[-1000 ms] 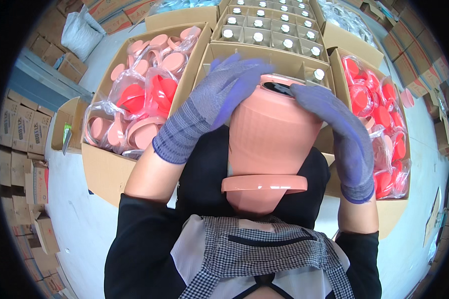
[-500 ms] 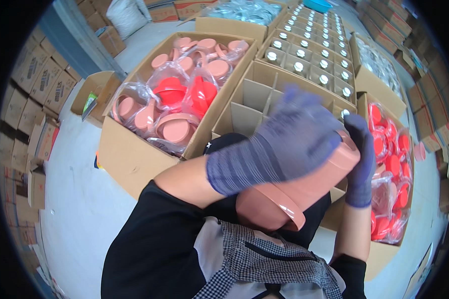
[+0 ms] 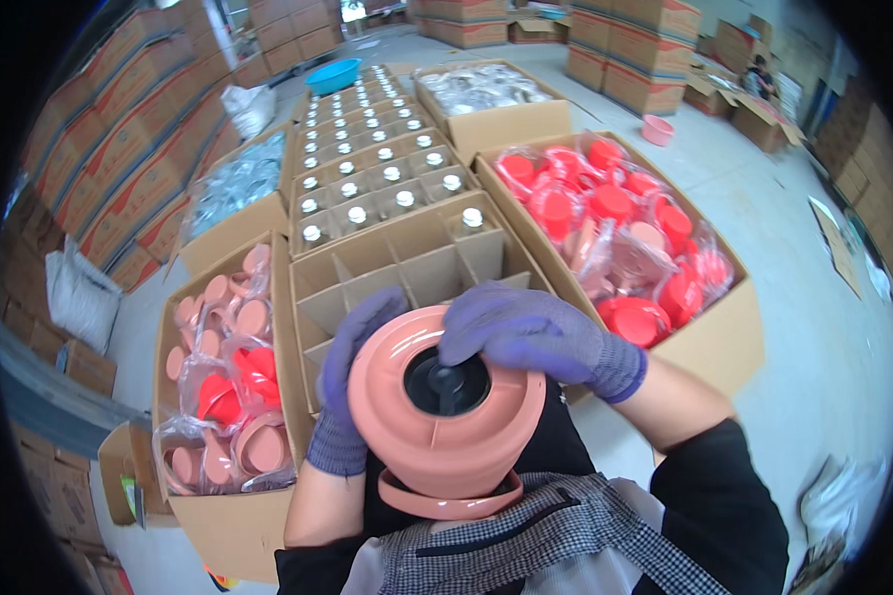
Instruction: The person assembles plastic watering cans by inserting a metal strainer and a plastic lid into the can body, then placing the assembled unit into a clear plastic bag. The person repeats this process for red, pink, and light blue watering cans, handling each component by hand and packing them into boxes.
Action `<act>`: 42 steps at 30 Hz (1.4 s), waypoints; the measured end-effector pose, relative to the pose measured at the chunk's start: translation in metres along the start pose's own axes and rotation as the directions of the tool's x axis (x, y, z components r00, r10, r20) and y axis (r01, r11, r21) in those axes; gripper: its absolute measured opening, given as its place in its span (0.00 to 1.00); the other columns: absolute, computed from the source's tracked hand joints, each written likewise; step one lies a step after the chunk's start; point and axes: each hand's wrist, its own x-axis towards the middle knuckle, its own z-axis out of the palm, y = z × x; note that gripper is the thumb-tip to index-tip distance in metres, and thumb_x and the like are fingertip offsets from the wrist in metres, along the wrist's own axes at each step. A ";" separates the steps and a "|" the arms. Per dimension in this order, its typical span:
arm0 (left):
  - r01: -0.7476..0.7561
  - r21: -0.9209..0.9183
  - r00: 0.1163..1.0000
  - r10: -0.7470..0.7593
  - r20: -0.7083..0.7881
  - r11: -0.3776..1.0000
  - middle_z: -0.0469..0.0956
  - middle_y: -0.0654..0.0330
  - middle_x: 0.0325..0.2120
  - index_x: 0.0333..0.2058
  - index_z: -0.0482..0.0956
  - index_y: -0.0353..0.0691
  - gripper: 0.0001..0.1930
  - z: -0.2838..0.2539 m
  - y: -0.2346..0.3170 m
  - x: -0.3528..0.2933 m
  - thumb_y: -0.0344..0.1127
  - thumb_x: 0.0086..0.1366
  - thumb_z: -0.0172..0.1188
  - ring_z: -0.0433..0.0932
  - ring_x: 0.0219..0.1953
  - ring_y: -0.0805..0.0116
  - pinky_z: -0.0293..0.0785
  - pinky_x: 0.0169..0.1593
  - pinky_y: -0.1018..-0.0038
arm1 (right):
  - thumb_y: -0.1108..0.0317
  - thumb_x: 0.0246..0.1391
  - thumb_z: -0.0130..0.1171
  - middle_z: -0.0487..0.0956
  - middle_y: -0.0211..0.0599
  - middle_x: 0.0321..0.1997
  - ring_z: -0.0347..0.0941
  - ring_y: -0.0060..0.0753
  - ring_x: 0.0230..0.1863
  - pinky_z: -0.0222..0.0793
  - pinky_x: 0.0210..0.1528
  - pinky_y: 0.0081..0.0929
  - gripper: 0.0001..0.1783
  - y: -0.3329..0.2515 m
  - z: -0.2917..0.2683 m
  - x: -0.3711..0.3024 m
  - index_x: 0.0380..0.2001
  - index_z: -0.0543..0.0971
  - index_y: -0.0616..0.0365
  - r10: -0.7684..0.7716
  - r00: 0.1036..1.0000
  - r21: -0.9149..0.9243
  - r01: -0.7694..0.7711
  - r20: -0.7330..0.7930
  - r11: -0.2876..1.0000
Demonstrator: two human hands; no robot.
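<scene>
A pink thermos jug shell (image 3: 445, 448) is tipped toward me over my lap, its round end facing up. In the middle of that end is a dark round opening (image 3: 429, 397). A curved pink handle (image 3: 451, 503) shows at the side nearest my body. My left hand (image 3: 352, 362), in a purple-grey glove, is wrapped round the shell's left side. My right hand (image 3: 541, 335), gloved alike, grips the far right rim, with fingertips bent over the opening's edge. What lies inside the opening is too dark to make out.
Directly ahead stands a divided carton (image 3: 318, 297) holding one white-capped bottle (image 3: 471, 220). More cartons of capped bottles reach back to a blue basin (image 3: 334, 76). Pink and red parts fill a left carton (image 3: 223, 526); red parts fill a right carton (image 3: 724, 342).
The jug shell has turned from lying slanted to showing its round end. My left hand has moved from across its top to its left side; my right hand now lies over the rim.
</scene>
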 end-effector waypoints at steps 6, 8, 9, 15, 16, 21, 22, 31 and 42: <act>-0.046 0.680 0.936 -0.205 0.285 0.732 0.79 0.48 0.55 0.56 0.78 0.39 0.20 0.012 -0.053 0.005 0.43 0.72 0.57 0.80 0.55 0.57 0.77 0.58 0.62 | 0.57 0.55 0.65 0.80 0.42 0.43 0.76 0.46 0.50 0.69 0.55 0.42 0.17 -0.076 -0.008 0.034 0.45 0.83 0.54 0.125 0.895 -0.507 0.123 0.427 0.853; 0.000 0.693 0.940 -0.237 0.247 0.721 0.79 0.48 0.55 0.56 0.78 0.39 0.19 0.010 -0.061 0.006 0.43 0.72 0.57 0.80 0.54 0.57 0.77 0.58 0.62 | 0.58 0.53 0.65 0.79 0.40 0.41 0.76 0.43 0.49 0.70 0.53 0.40 0.18 -0.093 -0.005 0.046 0.44 0.82 0.56 0.019 0.833 -0.539 0.339 0.552 0.771; 0.011 0.698 0.940 -0.245 0.237 0.716 0.80 0.48 0.54 0.56 0.78 0.39 0.19 0.008 -0.063 0.005 0.43 0.72 0.57 0.80 0.54 0.57 0.77 0.58 0.62 | 0.58 0.53 0.64 0.79 0.39 0.40 0.76 0.43 0.47 0.70 0.52 0.40 0.17 -0.099 -0.003 0.050 0.43 0.81 0.56 0.050 0.795 -0.561 0.381 0.605 0.735; 0.067 0.728 0.935 -0.298 0.193 0.682 0.80 0.47 0.54 0.55 0.79 0.39 0.19 0.008 -0.078 -0.002 0.42 0.72 0.57 0.80 0.54 0.57 0.77 0.57 0.62 | 0.61 0.58 0.60 0.78 0.35 0.37 0.77 0.42 0.40 0.70 0.47 0.39 0.11 -0.119 0.008 0.043 0.40 0.77 0.54 0.277 0.699 -0.628 0.310 0.660 0.714; 0.070 0.734 0.934 -0.303 0.190 0.675 0.80 0.47 0.54 0.55 0.79 0.39 0.18 0.008 -0.080 -0.002 0.42 0.72 0.57 0.80 0.54 0.57 0.77 0.57 0.62 | 0.58 0.59 0.60 0.79 0.38 0.32 0.79 0.46 0.37 0.72 0.44 0.42 0.11 -0.119 0.010 0.043 0.36 0.78 0.55 0.377 0.694 -0.698 0.252 0.613 0.670; 0.057 0.774 0.926 -0.323 0.195 0.631 0.80 0.47 0.53 0.55 0.79 0.39 0.18 0.002 -0.088 0.002 0.41 0.72 0.57 0.80 0.53 0.57 0.77 0.57 0.62 | 0.56 0.61 0.58 0.82 0.52 0.30 0.80 0.54 0.33 0.77 0.40 0.45 0.17 -0.113 0.019 0.063 0.38 0.82 0.60 0.746 0.627 -0.801 -0.317 0.225 0.508; 0.055 0.787 0.923 -0.333 0.195 0.614 0.80 0.47 0.53 0.55 0.79 0.39 0.18 0.001 -0.090 0.004 0.41 0.71 0.57 0.80 0.53 0.57 0.77 0.57 0.62 | 0.51 0.60 0.54 0.82 0.53 0.31 0.81 0.56 0.36 0.76 0.45 0.49 0.23 -0.114 0.017 0.067 0.30 0.84 0.62 0.772 0.599 -0.747 -0.409 0.215 0.525; 0.081 0.861 0.886 -0.432 0.169 0.503 0.81 0.47 0.52 0.54 0.80 0.40 0.17 -0.009 -0.094 0.013 0.40 0.71 0.58 0.81 0.53 0.57 0.77 0.57 0.62 | 0.67 0.50 0.63 0.83 0.41 0.42 0.79 0.38 0.37 0.77 0.49 0.34 0.24 -0.103 -0.029 0.057 0.52 0.80 0.61 0.000 0.392 -0.345 0.811 0.920 0.472; 0.067 0.886 0.863 -0.473 0.179 0.459 0.81 0.47 0.50 0.52 0.80 0.40 0.16 -0.014 -0.100 0.017 0.39 0.70 0.58 0.81 0.52 0.57 0.77 0.56 0.62 | 0.66 0.59 0.63 0.81 0.43 0.29 0.80 0.44 0.28 0.75 0.34 0.37 0.07 -0.095 0.011 0.084 0.34 0.81 0.59 0.849 0.386 -0.637 -0.562 0.361 0.527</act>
